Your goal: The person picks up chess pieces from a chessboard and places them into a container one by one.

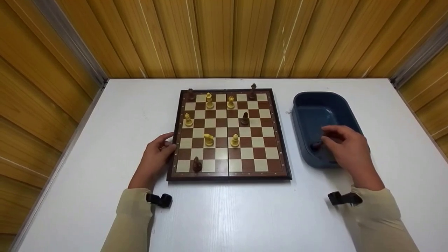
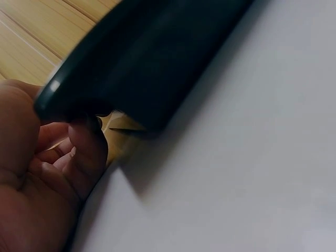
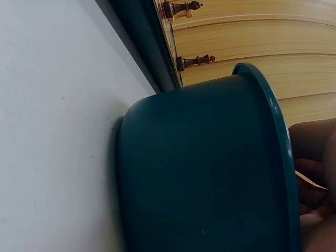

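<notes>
My left hand (image 1: 154, 155) rests against the left edge of a folding chessboard (image 1: 257, 173), thumb and fingers touching its side with none of them over the squares. In the left wrist view, loosely bent fingers (image 2: 86, 152) are right at the board's dark edge (image 2: 152, 58). Over the front of a dark blue tub (image 1: 297, 129), my right hand (image 1: 350, 147) has its thumb and index fingertips apart. Just below them in the tub is a small dark chess piece (image 1: 316, 145), blurred. The tub's wall (image 3: 205, 168) partly hides the right fingers in the right wrist view.
Pale pieces, such as a knight (image 1: 209, 140) and a pawn (image 1: 235, 140), stand on the board. Among the dark ones are a king (image 1: 253, 91) at the far edge and a knight (image 1: 197, 164) near the front. Wood-panelled walls (image 1: 231, 38) border the white table (image 1: 241, 217).
</notes>
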Demonstrator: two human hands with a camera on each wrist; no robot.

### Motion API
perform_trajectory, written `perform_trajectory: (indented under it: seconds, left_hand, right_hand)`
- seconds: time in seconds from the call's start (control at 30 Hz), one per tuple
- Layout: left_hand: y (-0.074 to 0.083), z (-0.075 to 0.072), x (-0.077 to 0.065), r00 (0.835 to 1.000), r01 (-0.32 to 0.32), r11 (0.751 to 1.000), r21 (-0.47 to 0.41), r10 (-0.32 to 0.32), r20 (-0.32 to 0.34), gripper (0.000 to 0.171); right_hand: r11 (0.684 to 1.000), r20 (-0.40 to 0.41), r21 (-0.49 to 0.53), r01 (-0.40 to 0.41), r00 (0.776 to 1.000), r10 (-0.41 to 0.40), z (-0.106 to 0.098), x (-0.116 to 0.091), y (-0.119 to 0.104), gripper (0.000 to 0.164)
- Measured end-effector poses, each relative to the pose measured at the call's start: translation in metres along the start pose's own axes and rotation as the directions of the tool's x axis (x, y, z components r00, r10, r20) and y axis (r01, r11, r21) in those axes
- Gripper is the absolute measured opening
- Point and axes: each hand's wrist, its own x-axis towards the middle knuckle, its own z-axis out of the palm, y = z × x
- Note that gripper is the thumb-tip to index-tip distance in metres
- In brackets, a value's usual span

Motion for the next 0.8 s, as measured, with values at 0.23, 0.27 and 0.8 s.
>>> perform_trajectory:
  seconds: [0.23, 0.27, 0.8]
  left_hand:
    - [0.000, -0.001, 0.001, 1.000, -0.002, 1.000, -0.003, 0.002, 0.009, 0.043]
    - [0.000, -0.001, 0.001, 1.000, -0.002, 1.000, -0.002, 0.002, 0.006, 0.043]
    - [-0.001, 0.000, 0.002, 1.000, 0.015, 1.000, -0.018, -0.015, -0.002, 0.043]
  right_hand:
    - [1.000, -0.010, -0.026, 0.012, 1.000, -0.012, 0.001, 0.001, 0.000, 0.033]
    - [1.000, -0.011, -0.027, 0.012, 1.000, -0.013, 0.001, 0.001, 0.000, 0.033]
    - [0.995, -0.064, 0.004, 0.096, 0.993, -0.095, 0.005, -0.002, -0.019, 0.028]
